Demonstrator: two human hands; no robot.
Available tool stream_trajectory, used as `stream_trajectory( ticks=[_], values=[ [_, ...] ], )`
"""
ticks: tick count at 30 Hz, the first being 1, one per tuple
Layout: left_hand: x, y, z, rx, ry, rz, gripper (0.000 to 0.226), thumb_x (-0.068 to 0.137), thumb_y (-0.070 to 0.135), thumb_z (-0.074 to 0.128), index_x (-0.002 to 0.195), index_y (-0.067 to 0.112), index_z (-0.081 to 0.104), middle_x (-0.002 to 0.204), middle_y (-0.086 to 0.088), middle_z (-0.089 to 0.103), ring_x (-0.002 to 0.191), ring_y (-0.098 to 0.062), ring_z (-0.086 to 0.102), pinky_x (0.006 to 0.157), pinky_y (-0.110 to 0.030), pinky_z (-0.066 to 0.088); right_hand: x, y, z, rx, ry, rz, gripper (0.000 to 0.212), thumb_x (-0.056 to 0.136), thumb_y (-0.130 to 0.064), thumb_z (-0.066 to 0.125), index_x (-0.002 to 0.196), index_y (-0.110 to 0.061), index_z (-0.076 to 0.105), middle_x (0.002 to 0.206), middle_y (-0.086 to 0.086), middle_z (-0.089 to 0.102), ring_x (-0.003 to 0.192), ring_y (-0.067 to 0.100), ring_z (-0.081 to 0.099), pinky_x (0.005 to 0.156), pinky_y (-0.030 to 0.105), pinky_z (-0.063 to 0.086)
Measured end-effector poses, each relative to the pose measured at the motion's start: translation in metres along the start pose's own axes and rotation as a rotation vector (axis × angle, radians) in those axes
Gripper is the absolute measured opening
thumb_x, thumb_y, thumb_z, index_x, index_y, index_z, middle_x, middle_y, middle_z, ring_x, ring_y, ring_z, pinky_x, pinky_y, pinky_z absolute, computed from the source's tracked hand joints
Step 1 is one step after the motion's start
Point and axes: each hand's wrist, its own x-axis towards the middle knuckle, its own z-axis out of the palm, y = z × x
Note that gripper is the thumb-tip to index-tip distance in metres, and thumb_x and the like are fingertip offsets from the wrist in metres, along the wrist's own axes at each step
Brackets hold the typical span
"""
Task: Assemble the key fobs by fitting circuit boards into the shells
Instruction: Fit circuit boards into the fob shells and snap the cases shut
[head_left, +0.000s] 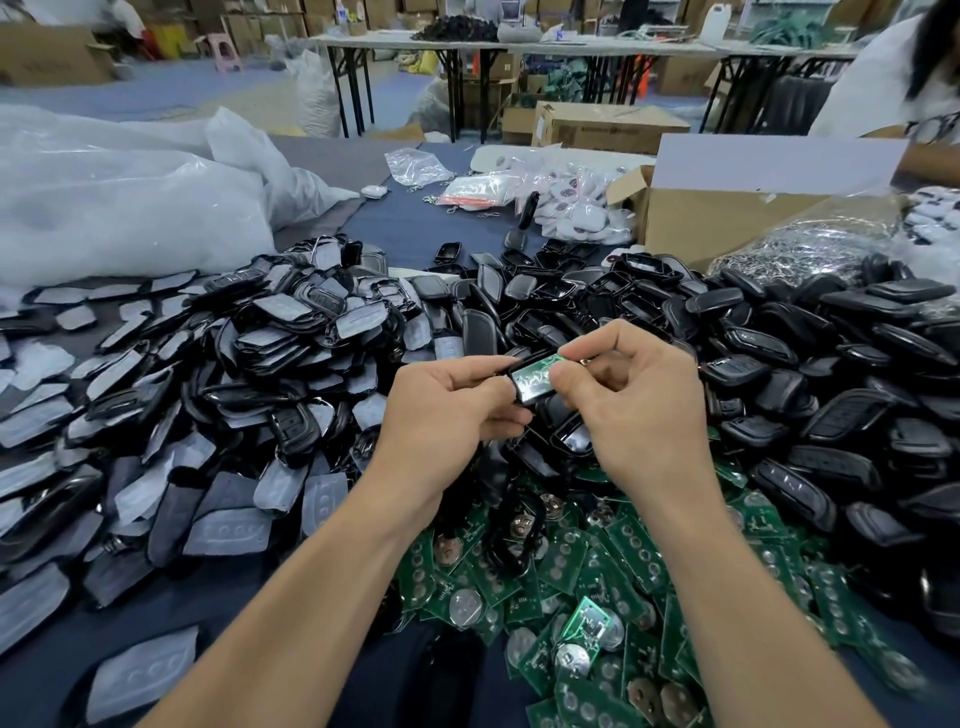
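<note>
Blue cloth table (405, 228) | black shells (779, 364) heaped | folding tables (374, 37) behind

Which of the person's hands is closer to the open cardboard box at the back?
Right. The right hand is in front of the cardboard box, slightly to its left. The left hand is farther left still, across the shell held between them.

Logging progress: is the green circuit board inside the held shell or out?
In: the circuit board lies within the rim of the black shell, which left hand and right hand pinch. Fully seated: cannot tell.
</note>
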Motion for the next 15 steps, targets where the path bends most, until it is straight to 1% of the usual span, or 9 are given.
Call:
stream_trajectory(
  ticks=[2, 3, 5, 8, 10, 12, 14, 15],
  values=[
    [0.000, 0.001, 0.001, -0.005, -0.002, 0.007, 0.025, 0.094, -0.005, 0.068, 0.094, 0.018, 0.080, 0.082, -0.011, 0.080, 0.068, -0.021, 0.077, 0.065, -0.026, 0.063, -0.001, 0.001, 0.002, -0.055, 0.026, -0.016, 0.016, 0.088, -0.019, 0.079, 0.082, -0.030, 0.069, 0.065, -0.005, 0.072, 0.045, 0.011, 0.056, 0.046, 0.025, 0.046],
    [-0.001, 0.001, 0.001, -0.007, -0.001, 0.010, 0.026, 0.094, -0.005, 0.068, 0.092, 0.018, 0.080, 0.081, -0.011, 0.080, 0.067, -0.021, 0.076, 0.064, -0.026, 0.063, -0.001, 0.001, 0.003, -0.069, 0.038, -0.019, 0.016, 0.088, -0.019, 0.078, 0.082, -0.030, 0.068, 0.065, -0.006, 0.072, 0.045, 0.008, 0.055, 0.046, 0.021, 0.044],
    [-0.002, 0.001, 0.001, -0.002, 0.004, 0.012, 0.024, 0.093, -0.006, 0.068, 0.094, 0.016, 0.079, 0.079, -0.012, 0.080, 0.065, -0.020, 0.076, 0.062, -0.026, 0.062, -0.002, 0.003, 0.006, -0.078, 0.055, -0.027, 0.017, 0.088, -0.017, 0.078, 0.082, -0.029, 0.068, 0.066, -0.007, 0.071, 0.047, 0.008, 0.056, 0.046, 0.020, 0.044],
    [-0.002, 0.000, -0.001, 0.011, 0.007, 0.009, 0.022, 0.092, -0.005, 0.070, 0.094, 0.015, 0.079, 0.078, -0.013, 0.079, 0.064, -0.021, 0.075, 0.062, -0.026, 0.062, -0.004, 0.005, 0.008, -0.103, 0.052, -0.055, 0.019, 0.089, -0.016, 0.078, 0.082, -0.029, 0.066, 0.066, -0.007, 0.069, 0.050, 0.009, 0.055, 0.048, 0.015, 0.041],
    [-0.003, 0.000, -0.002, 0.024, 0.017, 0.017, 0.022, 0.089, -0.003, 0.075, 0.090, 0.019, 0.078, 0.075, -0.011, 0.079, 0.062, -0.020, 0.075, 0.060, -0.025, 0.061, -0.004, 0.005, 0.009, -0.135, 0.050, -0.076, 0.020, 0.088, -0.018, 0.078, 0.081, -0.030, 0.064, 0.069, -0.006, 0.067, 0.053, 0.015, 0.056, 0.049, 0.017, 0.042],
    [-0.004, 0.000, -0.002, 0.046, 0.033, 0.028, 0.026, 0.086, -0.003, 0.079, 0.084, 0.023, 0.079, 0.072, -0.009, 0.078, 0.058, -0.019, 0.073, 0.057, -0.025, 0.061, -0.004, 0.004, 0.010, -0.172, 0.050, -0.090, 0.020, 0.087, -0.020, 0.079, 0.080, -0.031, 0.064, 0.070, -0.006, 0.067, 0.056, 0.017, 0.056, 0.049, 0.020, 0.044],
    [-0.002, -0.002, -0.002, 0.058, 0.059, 0.031, 0.032, 0.085, -0.004, 0.079, 0.074, 0.026, 0.080, 0.070, -0.011, 0.077, 0.055, -0.018, 0.072, 0.055, -0.026, 0.060, -0.005, 0.003, 0.012, -0.203, 0.048, -0.100, 0.021, 0.085, -0.021, 0.080, 0.079, -0.030, 0.063, 0.066, -0.005, 0.065, 0.055, 0.016, 0.055, 0.050, 0.017, 0.043],
    [-0.002, -0.002, -0.003, 0.060, 0.072, 0.030, 0.033, 0.084, -0.005, 0.079, 0.073, 0.026, 0.080, 0.069, -0.012, 0.077, 0.054, -0.019, 0.072, 0.054, -0.026, 0.060, -0.005, 0.002, 0.013, -0.214, 0.044, -0.098, 0.021, 0.084, -0.021, 0.081, 0.080, -0.031, 0.062, 0.062, -0.003, 0.064, 0.053, 0.016, 0.054, 0.050, 0.015, 0.043]
  ],
)
